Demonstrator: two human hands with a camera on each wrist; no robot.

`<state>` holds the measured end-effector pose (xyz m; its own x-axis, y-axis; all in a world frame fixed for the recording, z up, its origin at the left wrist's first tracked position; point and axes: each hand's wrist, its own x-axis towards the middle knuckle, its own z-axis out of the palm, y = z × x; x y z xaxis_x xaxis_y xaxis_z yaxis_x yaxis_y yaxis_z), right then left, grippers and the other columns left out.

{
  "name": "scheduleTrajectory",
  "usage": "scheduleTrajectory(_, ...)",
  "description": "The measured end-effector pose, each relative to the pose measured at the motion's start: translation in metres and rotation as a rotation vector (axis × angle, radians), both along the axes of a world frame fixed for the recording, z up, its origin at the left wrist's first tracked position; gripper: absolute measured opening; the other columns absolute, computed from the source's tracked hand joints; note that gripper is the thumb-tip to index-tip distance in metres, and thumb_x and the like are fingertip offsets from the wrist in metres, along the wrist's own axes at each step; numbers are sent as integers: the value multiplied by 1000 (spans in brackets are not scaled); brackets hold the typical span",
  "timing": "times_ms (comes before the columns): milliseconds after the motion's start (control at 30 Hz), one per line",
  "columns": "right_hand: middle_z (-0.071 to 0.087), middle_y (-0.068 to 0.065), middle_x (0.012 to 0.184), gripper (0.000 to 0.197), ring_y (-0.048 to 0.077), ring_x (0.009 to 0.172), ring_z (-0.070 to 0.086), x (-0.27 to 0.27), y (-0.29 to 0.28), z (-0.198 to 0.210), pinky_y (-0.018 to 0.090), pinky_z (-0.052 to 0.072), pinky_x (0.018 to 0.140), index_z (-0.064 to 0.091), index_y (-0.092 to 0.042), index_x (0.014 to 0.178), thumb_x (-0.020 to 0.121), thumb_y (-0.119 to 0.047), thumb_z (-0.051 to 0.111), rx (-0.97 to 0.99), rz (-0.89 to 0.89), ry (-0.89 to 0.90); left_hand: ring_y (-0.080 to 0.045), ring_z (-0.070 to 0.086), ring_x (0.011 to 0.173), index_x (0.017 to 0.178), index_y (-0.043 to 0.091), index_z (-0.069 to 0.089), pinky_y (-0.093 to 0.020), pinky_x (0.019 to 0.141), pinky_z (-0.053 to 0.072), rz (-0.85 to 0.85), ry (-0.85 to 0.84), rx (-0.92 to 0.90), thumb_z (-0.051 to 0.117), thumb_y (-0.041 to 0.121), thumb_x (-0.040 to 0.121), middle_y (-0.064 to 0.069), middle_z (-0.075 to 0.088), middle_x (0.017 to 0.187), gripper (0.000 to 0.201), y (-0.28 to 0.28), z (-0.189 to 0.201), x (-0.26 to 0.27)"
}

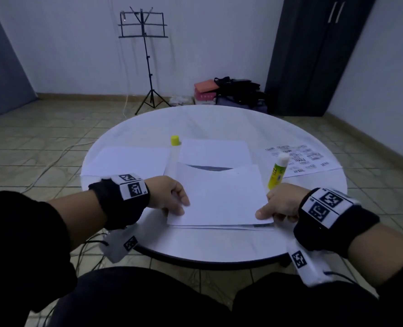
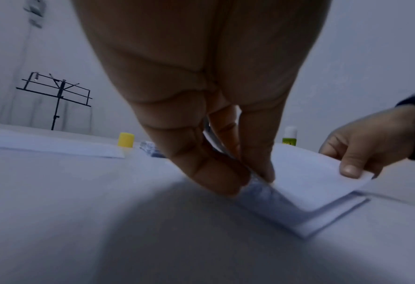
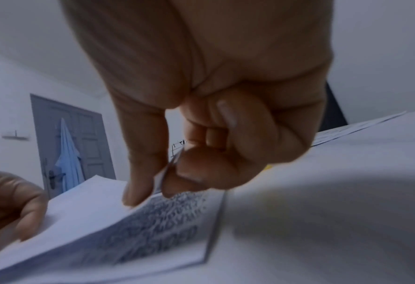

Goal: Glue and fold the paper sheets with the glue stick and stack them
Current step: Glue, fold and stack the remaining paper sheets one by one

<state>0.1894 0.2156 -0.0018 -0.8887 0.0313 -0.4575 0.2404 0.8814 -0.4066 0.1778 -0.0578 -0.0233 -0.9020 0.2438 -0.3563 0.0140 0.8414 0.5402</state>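
A white paper sheet (image 1: 219,197) lies folded toward me on the round white table (image 1: 219,123), its upper half lifted over the printed lower half (image 3: 167,226). My left hand (image 1: 172,199) pinches the sheet's left edge (image 2: 257,180) between thumb and fingers. My right hand (image 1: 276,206) pinches the right corner (image 3: 162,180). The uncapped glue stick (image 1: 277,172) stands upright just beyond my right hand. Its yellow cap (image 1: 175,140) stands farther back, left of centre.
Two more white sheets (image 1: 129,161) (image 1: 214,152) lie behind the folded one. A printed sheet (image 1: 299,159) lies at the right of the table. Beyond the table stand a music stand (image 1: 146,55), bags (image 1: 233,90) and a dark cabinet (image 1: 313,55).
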Motion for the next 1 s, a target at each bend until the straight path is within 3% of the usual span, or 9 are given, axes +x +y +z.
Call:
scheduleTrajectory(100, 54, 4, 58, 39, 16, 45, 41, 0, -3, -3, 23, 31, 45, 46, -10, 62, 74, -25, 81, 69, 15, -4, 9, 51, 42, 76, 30, 62, -5, 49, 39, -12, -5, -38, 79, 17, 76, 14, 58, 64, 21, 2, -6, -4)
scheduleTrajectory(200, 55, 4, 58, 40, 15, 46, 43, -1, -5, -6, 22, 31, 44, 44, -10, 61, 76, -24, 79, 116, 70, -5, 2, 55, 49, 75, 29, 63, -5, 49, 38, -30, -34, -53, 79, 18, 76, 17, 59, 57, 20, 1, -7, -7)
scheduleTrajectory(300, 55, 2, 56, 41, 13, 46, 44, -2, -4, -8, 22, 31, 44, 42, -11, 61, 76, -24, 78, 118, 101, 1, -6, 56, 58, 76, 29, 63, -5, 51, 40, -40, -49, -61, 79, 21, 77, 14, 60, 64, 18, -1, -8, -7)
scheduleTrajectory(600, 58, 3, 53, 36, 16, 46, 46, -6, 1, -16, 22, 32, 44, 45, -11, 65, 76, -21, 79, 60, 86, -10, 1, 54, 58, 78, 32, 63, -3, 50, 36, -52, -38, -85, 79, 25, 76, 18, 59, 63, 18, -1, -8, -7)
scheduleTrajectory(767, 58, 4, 54, 34, 17, 47, 47, -7, 1, -17, 22, 31, 43, 47, -10, 66, 76, -20, 78, 57, 94, -10, -3, 56, 62, 79, 31, 62, -12, 59, 39, -58, -47, -96, 80, 25, 75, 16, 62, 66, 19, 0, -8, -6)
scheduleTrajectory(900, 57, 3, 54, 35, 15, 45, 45, -6, -1, -15, 21, 31, 42, 45, -12, 66, 76, -20, 78, 75, 102, -8, -3, 55, 56, 78, 30, 62, -5, 50, 37, -61, -42, -95, 79, 21, 76, 21, 58, 48, 19, 1, -8, -6)
scheduleTrajectory(1000, 57, 2, 55, 38, 12, 43, 45, -5, -1, -13, 19, 31, 42, 42, -13, 65, 77, -22, 77, 102, 120, -14, -4, 55, 55, 79, 29, 62, -4, 46, 35, -62, -48, -93, 79, 20, 76, 23, 57, 45, 19, 1, -8, -6)
